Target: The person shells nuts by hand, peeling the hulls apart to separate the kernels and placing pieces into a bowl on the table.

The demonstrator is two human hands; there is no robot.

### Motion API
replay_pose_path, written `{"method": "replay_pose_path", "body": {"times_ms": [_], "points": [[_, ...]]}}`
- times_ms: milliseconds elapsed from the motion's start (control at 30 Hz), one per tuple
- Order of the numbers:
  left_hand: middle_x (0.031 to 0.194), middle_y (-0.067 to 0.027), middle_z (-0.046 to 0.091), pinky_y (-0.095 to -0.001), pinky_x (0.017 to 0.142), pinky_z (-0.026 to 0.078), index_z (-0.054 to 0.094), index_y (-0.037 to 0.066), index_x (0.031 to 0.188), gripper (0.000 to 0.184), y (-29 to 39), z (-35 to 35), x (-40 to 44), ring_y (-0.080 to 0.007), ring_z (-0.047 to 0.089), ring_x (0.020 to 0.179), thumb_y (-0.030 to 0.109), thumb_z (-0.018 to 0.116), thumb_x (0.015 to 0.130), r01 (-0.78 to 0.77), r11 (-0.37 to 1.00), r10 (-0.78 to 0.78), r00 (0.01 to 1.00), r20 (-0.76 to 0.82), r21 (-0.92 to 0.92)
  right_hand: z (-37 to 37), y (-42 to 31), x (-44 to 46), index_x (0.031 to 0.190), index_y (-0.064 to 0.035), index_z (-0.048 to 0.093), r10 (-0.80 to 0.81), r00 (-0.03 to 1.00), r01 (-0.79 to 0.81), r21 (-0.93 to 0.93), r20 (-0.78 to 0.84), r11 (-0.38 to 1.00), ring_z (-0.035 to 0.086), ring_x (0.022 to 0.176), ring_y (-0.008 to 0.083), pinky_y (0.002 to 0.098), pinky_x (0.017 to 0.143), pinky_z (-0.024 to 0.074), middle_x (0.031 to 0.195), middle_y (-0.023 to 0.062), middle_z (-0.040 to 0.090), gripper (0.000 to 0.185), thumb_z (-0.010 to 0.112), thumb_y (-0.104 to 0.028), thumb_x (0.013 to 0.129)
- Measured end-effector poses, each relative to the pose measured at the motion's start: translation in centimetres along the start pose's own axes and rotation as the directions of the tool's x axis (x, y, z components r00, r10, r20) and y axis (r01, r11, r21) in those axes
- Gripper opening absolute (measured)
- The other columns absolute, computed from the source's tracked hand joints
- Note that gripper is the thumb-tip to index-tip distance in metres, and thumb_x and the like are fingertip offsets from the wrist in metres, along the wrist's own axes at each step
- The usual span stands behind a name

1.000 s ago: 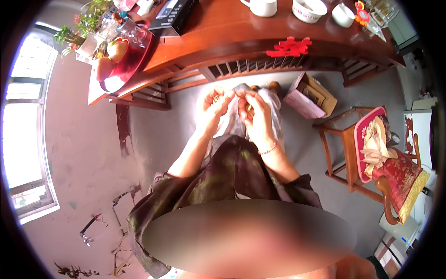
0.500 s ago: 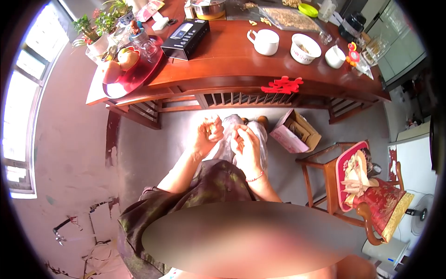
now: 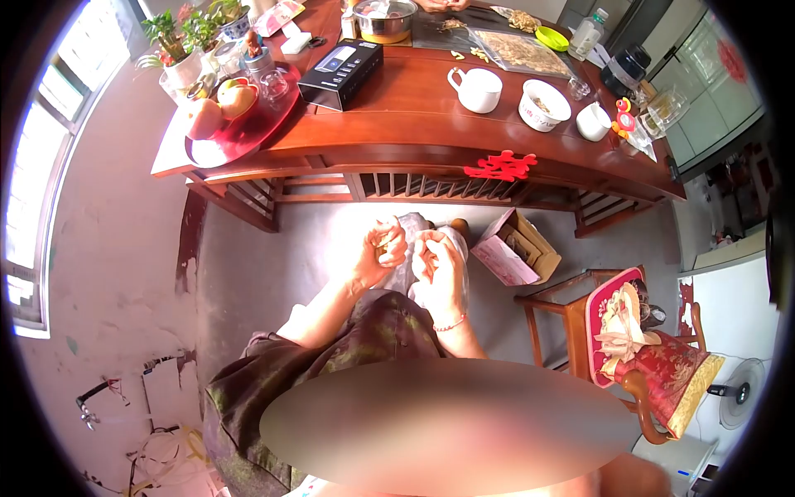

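Note:
My left hand (image 3: 381,253) is raised over my lap with its fingers curled inward. Small tan pieces (image 3: 383,245) seem to lie in its cupped palm, too small to name. Close beside it on the right, my right hand (image 3: 437,263) has thumb and fingertips drawn together, with a beaded bracelet (image 3: 451,323) on the wrist. Whatever those fingers pinch is hidden. Both hands are apart from each other, over my light trousers and below the wooden table (image 3: 397,124).
On the table are a red tray (image 3: 277,108) with fruit, a black box (image 3: 341,73), a white mug (image 3: 479,91), a white bowl (image 3: 544,106) and a metal pot (image 3: 385,25). Another person's hands (image 3: 443,5) show beyond. An open carton (image 3: 517,248) and chair (image 3: 575,319) stand right.
The view has shifted slightly, bringing another person's hands in at the top edge. My left fingers have loosened a little; my right fingers have curled in more.

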State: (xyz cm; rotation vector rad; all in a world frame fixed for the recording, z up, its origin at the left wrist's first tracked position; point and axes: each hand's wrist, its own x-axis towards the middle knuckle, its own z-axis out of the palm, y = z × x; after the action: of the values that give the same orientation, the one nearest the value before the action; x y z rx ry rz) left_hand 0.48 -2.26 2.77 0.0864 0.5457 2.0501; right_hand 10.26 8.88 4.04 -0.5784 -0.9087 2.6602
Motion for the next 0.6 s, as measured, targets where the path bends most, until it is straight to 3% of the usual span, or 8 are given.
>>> {"method": "replay_pose_path", "body": {"times_ms": [100, 367, 400, 600], "points": [[0.057, -0.0002, 0.041, -0.0201, 0.04, 0.025, 0.046, 0.008, 0.079, 0.016, -0.2, -0.1, 0.1, -0.0064, 0.031, 0.043, 0.02, 0.049, 0.088, -0.016, 0.999, 0.014, 0.999, 0.04, 0.041, -0.1, -0.1, 0.0, 0.094, -0.0008, 0.054, -0.028, 0.998, 0.026, -0.036, -0.054, 0.999, 0.043, 0.047, 0.0061, 0.0168, 0.04, 0.0296, 0.07, 0.002, 0.055, 0.013, 0.047, -0.011, 0.09], [0.058, 0.0025, 0.039, -0.0193, 0.042, 0.024, 0.048, 0.007, 0.088, 0.013, -0.6, -0.1, 0.4, -0.0051, 0.028, 0.043, 0.02, 0.049, 0.09, -0.014, 0.994, 0.012, 1.0, 0.022, 0.105, -0.6, -0.3, 0.7, 0.092, -0.0011, 0.058, -0.061, 0.998, 0.06, -0.078, -0.018, 0.995, 0.042, 0.048, 0.0057, 0.0159, 0.043, 0.0301, 0.07, 0.0005, 0.052, 0.016, 0.046, -0.011, 0.09], [0.058, 0.0029, 0.039, -0.0192, 0.042, 0.024, 0.049, 0.007, 0.089, 0.014, -0.6, -0.2, 0.4, -0.0046, 0.028, 0.043, 0.02, 0.049, 0.091, -0.014, 0.995, 0.012, 1.0, 0.024, 0.1, -0.7, 0.4, 1.0, 0.093, -0.0009, 0.06, -0.234, 0.972, 0.228, -0.305, 0.015, 0.925, 0.04, 0.051, 0.0035, 0.0147, 0.045, 0.0296, 0.069, -0.0008, 0.051, 0.016, 0.047, -0.009, 0.09], [0.058, 0.0042, 0.038, -0.0199, 0.044, 0.021, 0.052, 0.008, 0.092, 0.016, -0.5, 0.4, 0.6, -0.0033, 0.026, 0.044, 0.024, 0.052, 0.093, -0.068, 0.972, 0.091, 0.991, -0.094, 0.226, 1.0, -1.0, 0.7, 0.095, -0.0038, 0.062, -0.135, 0.99, 0.116, -0.306, -0.042, 0.945, 0.039, 0.052, 0.0008, 0.0143, 0.045, 0.0277, 0.068, -0.0041, 0.05, 0.015, 0.049, -0.011, 0.092]]}}
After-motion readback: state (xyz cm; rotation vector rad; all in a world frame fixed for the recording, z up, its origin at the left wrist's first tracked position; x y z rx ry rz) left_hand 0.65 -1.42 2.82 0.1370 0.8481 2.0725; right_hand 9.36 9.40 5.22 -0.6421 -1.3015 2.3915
